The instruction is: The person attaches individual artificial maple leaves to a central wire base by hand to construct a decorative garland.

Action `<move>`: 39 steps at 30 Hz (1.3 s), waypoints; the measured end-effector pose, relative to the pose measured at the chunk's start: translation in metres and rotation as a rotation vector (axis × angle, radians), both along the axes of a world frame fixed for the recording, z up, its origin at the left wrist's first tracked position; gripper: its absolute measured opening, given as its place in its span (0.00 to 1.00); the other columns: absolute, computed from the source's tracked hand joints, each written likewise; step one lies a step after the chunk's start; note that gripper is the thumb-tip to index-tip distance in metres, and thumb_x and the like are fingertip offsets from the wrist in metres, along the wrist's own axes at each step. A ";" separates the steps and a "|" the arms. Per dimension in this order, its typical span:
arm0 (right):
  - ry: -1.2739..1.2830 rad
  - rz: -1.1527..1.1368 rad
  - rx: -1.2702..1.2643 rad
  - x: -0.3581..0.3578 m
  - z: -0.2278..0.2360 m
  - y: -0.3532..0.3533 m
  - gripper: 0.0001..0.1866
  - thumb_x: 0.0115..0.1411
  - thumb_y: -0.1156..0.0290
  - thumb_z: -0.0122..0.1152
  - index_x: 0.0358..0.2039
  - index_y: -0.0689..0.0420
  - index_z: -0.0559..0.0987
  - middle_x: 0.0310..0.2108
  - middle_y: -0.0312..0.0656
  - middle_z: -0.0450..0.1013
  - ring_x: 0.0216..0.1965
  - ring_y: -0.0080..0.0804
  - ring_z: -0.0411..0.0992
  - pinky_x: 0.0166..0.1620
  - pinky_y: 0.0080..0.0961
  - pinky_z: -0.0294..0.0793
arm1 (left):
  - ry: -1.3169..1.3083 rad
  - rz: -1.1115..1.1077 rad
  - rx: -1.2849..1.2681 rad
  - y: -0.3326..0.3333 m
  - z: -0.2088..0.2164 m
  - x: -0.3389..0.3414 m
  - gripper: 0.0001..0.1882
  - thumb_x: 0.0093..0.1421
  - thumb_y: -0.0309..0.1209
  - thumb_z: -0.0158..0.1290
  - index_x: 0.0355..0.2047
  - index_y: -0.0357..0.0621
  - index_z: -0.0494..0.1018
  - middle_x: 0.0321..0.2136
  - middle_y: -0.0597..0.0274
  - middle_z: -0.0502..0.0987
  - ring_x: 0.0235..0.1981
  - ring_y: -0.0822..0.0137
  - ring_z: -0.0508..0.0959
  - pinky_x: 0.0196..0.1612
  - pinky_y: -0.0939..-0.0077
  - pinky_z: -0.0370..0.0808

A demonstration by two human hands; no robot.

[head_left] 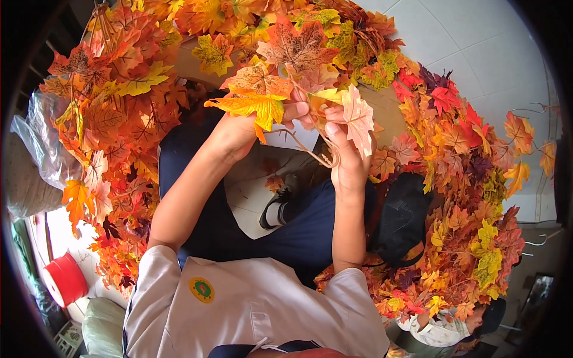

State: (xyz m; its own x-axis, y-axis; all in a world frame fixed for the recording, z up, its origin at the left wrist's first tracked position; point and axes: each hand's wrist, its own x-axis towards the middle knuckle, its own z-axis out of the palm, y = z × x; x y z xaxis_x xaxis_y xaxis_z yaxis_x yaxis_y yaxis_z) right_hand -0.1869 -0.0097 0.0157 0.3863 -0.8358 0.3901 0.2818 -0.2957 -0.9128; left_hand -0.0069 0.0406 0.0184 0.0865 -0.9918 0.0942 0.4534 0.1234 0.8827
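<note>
In front of my lap, I hold an artificial maple-leaf spray (313,156) with both hands. Its brown stem loops down between them. My left hand (237,134) pinches the stem between thumb and fingers; a yellow leaf (253,106) and an orange leaf (256,80) hang over it and hide most of its fingers. Opposite it, my right hand (349,160) is closed on the same stem, its thumb and fingertips near the left thumb. Beside the right fingers stands a pale pink leaf (359,122). A larger speckled reddish leaf (298,46) lies just beyond the hands.
Heaped artificial autumn leaves (119,119) curve around me on the left, far side and right. A black cap-like item (406,209) is by my right knee. At left are a clear plastic bag (51,140) and a red spool (65,279). Another person (441,328) is at lower right.
</note>
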 end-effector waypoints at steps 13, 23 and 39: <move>0.548 -0.284 -0.643 -0.014 0.000 -0.008 0.10 0.54 0.80 0.65 0.38 0.63 0.79 0.34 0.43 0.75 0.36 0.36 0.75 0.41 0.27 0.72 | 0.113 -0.109 -0.073 -0.017 -0.029 -0.004 0.17 0.64 0.32 0.50 0.52 0.37 0.70 0.47 0.52 0.78 0.44 0.63 0.80 0.46 0.72 0.76; 0.236 -0.212 -0.173 -0.026 -0.006 -0.009 0.09 0.55 0.75 0.69 0.34 0.65 0.81 0.30 0.38 0.79 0.31 0.24 0.75 0.37 0.23 0.74 | 0.347 -0.196 0.005 -0.006 -0.024 -0.012 0.18 0.65 0.34 0.50 0.51 0.37 0.70 0.44 0.54 0.78 0.38 0.69 0.80 0.39 0.75 0.78; 0.025 -0.121 0.033 -0.009 -0.006 0.006 0.09 0.55 0.78 0.68 0.36 0.65 0.80 0.35 0.40 0.77 0.36 0.26 0.75 0.42 0.22 0.73 | 0.254 -0.058 0.035 -0.002 -0.035 -0.013 0.13 0.58 0.34 0.61 0.41 0.40 0.77 0.34 0.64 0.79 0.33 0.73 0.78 0.42 0.76 0.77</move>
State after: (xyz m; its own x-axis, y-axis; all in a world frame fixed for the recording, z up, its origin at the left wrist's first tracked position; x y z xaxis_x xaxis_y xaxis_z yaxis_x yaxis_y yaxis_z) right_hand -0.1956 -0.0033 0.0094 0.2912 -0.8891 0.3532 0.2232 -0.2959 -0.9288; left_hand -0.0198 0.0390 -0.0167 0.0464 -0.9980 0.0424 0.6668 0.0625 0.7426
